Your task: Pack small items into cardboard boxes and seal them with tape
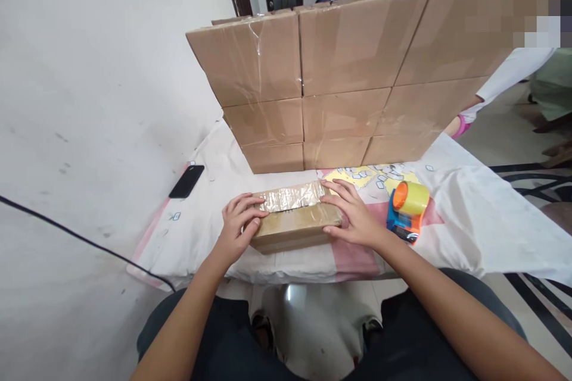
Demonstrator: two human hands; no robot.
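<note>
A small cardboard box (297, 223) lies near the front edge of the cloth-covered table. A wide strip of shiny clear tape (292, 197) runs along its top. My left hand (240, 223) grips the box's left end, fingers over the top and thumb by the near edge. At the opposite end, my right hand (351, 214) holds the box, its fingers on the taped top and the thumb lower at the near corner. Just right of that hand sits a blue and orange tape dispenser (403, 223) with a roll of yellowish tape (415, 197).
Taped cardboard boxes (344, 113) are stacked into a wall across the table's far side. A black phone (186, 181) lies at the left edge of the tablecloth (473, 220). Another person's arm with a pink band (463, 125) is behind the stack at right. A black cable (89, 242) crosses the left.
</note>
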